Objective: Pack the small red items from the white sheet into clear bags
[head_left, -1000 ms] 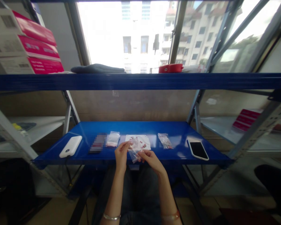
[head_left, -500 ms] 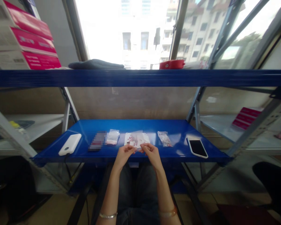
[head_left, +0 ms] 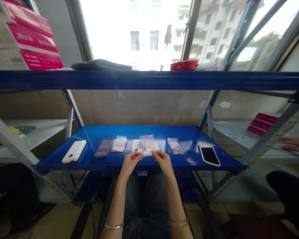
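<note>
My left hand (head_left: 131,161) and my right hand (head_left: 162,159) both pinch the near edge of a small clear plastic bag (head_left: 146,144) that holds tiny red pieces. The bag lies flat over a white sheet (head_left: 135,145) in the middle of the blue shelf (head_left: 189,136). The fingers of both hands are closed on the bag's edge. A second clear bag (head_left: 120,143) lies to the left. A third clear bag with red bits (head_left: 175,145) lies to the right.
A white power bank (head_left: 74,151) lies at the shelf's left, a dark blurred item (head_left: 103,147) beside it, a phone (head_left: 209,154) at the right. Another person's hand (head_left: 294,143) rests on the grey shelf at far right. Pink boxes (head_left: 27,39) stand on the upper shelf.
The bag went from held up in front of me to lying flat on the shelf, with my hands moving forward. Another person's hand came into view at the far right.
</note>
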`<state>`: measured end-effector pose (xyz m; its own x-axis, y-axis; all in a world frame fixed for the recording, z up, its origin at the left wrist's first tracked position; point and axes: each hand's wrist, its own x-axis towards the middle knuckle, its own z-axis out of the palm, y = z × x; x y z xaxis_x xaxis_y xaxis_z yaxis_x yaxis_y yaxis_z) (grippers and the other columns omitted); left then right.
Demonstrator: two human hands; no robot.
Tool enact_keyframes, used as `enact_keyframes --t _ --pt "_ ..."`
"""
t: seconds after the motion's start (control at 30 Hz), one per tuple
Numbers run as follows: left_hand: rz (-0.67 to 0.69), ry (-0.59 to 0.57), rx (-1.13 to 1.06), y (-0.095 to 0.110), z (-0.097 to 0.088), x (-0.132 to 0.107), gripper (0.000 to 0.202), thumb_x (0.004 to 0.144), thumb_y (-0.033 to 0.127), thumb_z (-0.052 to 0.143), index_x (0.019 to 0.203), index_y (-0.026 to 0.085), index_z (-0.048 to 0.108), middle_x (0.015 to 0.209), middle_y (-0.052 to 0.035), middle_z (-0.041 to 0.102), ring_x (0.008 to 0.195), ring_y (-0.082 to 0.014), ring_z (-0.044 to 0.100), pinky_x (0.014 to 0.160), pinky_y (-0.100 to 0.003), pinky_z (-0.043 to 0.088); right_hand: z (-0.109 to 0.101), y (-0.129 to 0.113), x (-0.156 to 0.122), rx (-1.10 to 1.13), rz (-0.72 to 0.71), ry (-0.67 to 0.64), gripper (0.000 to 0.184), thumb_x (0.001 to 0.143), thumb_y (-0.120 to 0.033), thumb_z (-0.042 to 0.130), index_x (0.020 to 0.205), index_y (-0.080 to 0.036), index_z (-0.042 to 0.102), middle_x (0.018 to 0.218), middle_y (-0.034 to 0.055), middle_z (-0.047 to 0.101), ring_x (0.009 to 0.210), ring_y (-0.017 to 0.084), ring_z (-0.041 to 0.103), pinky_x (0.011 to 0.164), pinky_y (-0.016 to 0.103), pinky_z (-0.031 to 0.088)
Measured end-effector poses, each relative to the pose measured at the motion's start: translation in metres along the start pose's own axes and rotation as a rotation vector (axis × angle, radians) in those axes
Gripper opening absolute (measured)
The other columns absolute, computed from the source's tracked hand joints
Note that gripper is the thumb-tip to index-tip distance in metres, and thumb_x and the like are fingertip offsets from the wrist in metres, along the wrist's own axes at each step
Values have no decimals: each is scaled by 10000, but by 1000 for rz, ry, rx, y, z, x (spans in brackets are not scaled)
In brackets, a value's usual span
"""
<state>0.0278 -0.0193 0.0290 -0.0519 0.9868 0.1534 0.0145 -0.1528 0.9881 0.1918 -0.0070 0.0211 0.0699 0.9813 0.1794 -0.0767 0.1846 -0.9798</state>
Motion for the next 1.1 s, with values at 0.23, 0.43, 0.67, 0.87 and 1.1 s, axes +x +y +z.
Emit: enact_keyframes --t 0.23,0.43,0.67,0.87,1.1 --pt "60 71 79 -1 -4 0 272 674 407 673 745 146 657 674 -27 678 682 -172 619 678 -264 447 -3 -2 -1 39 28 -64 318 621 -477 719 714 -176 678 705 27 659 712 181 577 638 278 405" --pt "116 71 191 2 -6 -2 261 729 401 623 755 145 664 737 -45 687 743 -186 617 716 -273 440 -5 -1 -1 26 -6 -83 272 651 -446 698 696 -181 657 710 20 643 723 177 563 661 278 402" --pt "134 46 213 3 -7 -3 251 731 395 625 766 152 674 769 -43 689 768 -186 613 740 -272 440 -4 -7 -2 78 24 -120 215 660 -401 681 669 -193 629 690 5 619 745 176 558 683 272 401" --pt "96 -20 132 5 -3 -5 264 747 405 609 786 156 685 795 -47 709 800 -191 631 776 -272 451 -7 -6 -2 68 10 -126 204 670 -393 678 680 -194 635 704 -1 624 751 169 557 698 269 398" --pt "106 -30 111 7 -4 -6 246 740 395 621 781 160 682 803 -48 715 816 -205 644 791 -285 464 -7 -2 -3 -6 15 -131 291 682 -469 672 730 -182 666 732 13 647 752 175 563 681 269 396"
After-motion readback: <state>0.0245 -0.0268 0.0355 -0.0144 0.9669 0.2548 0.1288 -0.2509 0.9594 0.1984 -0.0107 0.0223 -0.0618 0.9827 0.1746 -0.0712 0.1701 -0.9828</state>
